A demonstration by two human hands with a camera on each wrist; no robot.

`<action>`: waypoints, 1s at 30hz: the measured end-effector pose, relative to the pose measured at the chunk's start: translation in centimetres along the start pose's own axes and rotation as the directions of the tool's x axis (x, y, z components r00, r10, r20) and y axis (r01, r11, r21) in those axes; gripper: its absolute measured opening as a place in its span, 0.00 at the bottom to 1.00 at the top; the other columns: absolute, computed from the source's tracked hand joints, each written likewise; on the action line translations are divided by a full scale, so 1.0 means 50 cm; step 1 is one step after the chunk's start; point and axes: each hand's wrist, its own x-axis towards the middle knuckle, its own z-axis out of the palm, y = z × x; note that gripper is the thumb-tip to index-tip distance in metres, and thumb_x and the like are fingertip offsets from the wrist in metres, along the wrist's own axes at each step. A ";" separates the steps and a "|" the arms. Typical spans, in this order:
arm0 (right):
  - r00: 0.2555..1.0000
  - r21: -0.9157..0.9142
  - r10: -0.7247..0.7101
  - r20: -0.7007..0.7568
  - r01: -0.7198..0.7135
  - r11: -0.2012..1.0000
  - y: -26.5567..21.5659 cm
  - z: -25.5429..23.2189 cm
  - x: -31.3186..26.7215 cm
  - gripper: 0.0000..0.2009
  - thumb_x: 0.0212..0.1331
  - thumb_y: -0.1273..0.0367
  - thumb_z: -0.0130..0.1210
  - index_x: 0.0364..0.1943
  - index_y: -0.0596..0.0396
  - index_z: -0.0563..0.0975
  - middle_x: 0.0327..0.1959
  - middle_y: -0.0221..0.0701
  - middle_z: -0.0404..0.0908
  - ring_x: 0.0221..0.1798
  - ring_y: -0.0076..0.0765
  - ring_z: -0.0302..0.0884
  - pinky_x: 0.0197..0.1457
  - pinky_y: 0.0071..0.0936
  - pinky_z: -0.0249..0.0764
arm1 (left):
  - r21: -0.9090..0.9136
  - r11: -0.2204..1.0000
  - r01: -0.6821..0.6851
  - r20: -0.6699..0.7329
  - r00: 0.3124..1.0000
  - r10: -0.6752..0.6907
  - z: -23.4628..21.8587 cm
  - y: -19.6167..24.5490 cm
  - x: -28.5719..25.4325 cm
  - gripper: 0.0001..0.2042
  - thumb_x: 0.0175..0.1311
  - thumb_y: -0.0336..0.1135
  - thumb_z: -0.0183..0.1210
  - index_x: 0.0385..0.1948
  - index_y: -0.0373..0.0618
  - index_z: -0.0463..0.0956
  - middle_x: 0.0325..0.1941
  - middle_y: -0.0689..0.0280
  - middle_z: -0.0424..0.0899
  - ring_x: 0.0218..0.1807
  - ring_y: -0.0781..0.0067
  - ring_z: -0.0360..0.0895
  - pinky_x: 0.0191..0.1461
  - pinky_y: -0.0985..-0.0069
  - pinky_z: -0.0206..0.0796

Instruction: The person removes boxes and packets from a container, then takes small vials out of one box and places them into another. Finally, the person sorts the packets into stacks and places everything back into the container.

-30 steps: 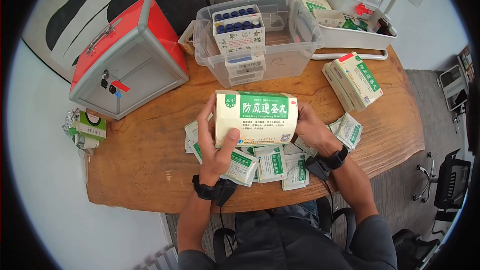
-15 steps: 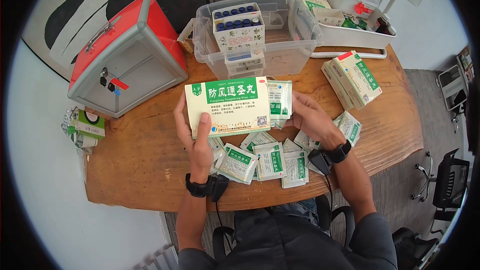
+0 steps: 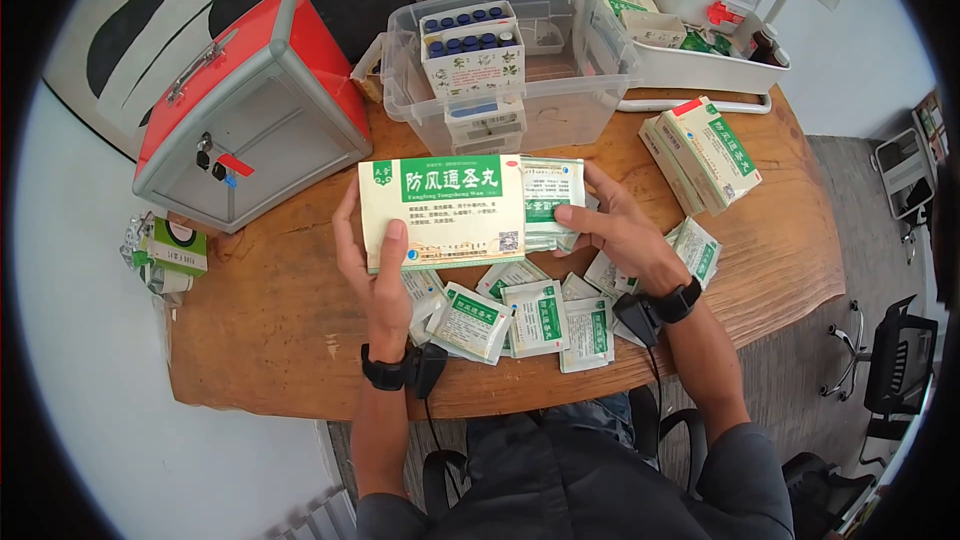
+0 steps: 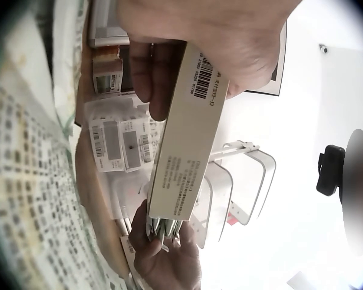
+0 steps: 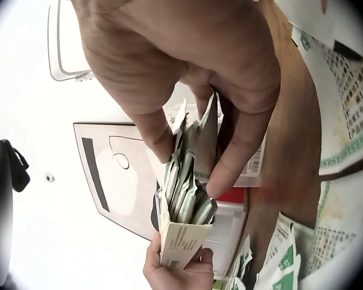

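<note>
My left hand [image 3: 382, 275] grips a cream and green medicine box [image 3: 440, 215] by its left end, thumb across the front. Out of the box's right end sticks a stack of medicine sachets [image 3: 550, 205]. My right hand [image 3: 625, 230] pinches that stack, thumb in front and fingers behind. In the right wrist view the sachets [image 5: 187, 181] stand in a bundle partly inside the box's open end [image 5: 184, 235]. The left wrist view shows the box's narrow side [image 4: 184, 145] with a barcode. Below both hands, loose sachets [image 3: 535, 315] lie spread on the wooden table [image 3: 270, 330].
Two matching boxes [image 3: 700, 155] stand at the right. Behind the hands is a clear plastic bin [image 3: 570, 115] holding boxed bottles. A red and grey cabinet [image 3: 260, 120] stands at the left, near a small green box [image 3: 180, 248]. At the back right sits a white tray [image 3: 690, 70].
My left hand has moved the box leftward, and the sachet stack has come into view at its right end. The right thumb has come over the front of the sachets.
</note>
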 end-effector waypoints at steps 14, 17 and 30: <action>0.996 0.136 0.058 0.067 -0.067 0.988 0.016 0.009 0.002 0.36 0.69 0.64 0.68 0.77 0.52 0.62 0.67 0.38 0.77 0.65 0.34 0.81 0.61 0.36 0.85 | -0.069 0.997 0.034 -0.028 0.999 -0.036 -0.025 -0.005 0.016 0.27 0.74 0.34 0.58 0.71 0.31 0.67 0.67 0.53 0.79 0.66 0.68 0.76 0.70 0.71 0.66; 0.993 0.135 0.062 0.097 -0.075 0.988 0.025 0.012 0.003 0.34 0.68 0.68 0.68 0.75 0.52 0.65 0.65 0.37 0.79 0.65 0.33 0.80 0.66 0.35 0.83 | -0.037 0.999 0.029 0.012 1.000 -0.029 -0.031 0.000 0.018 0.27 0.74 0.33 0.59 0.71 0.31 0.68 0.66 0.54 0.80 0.65 0.68 0.77 0.70 0.71 0.66; 0.984 0.050 0.156 -0.089 -0.152 0.987 0.000 0.072 0.029 0.25 0.72 0.63 0.65 0.68 0.59 0.72 0.53 0.34 0.86 0.48 0.30 0.88 0.42 0.30 0.88 | -0.223 0.969 0.102 -0.303 0.938 -0.168 -0.227 0.010 0.052 0.22 0.76 0.35 0.58 0.67 0.38 0.71 0.53 0.62 0.86 0.47 0.76 0.85 0.38 0.80 0.74</action>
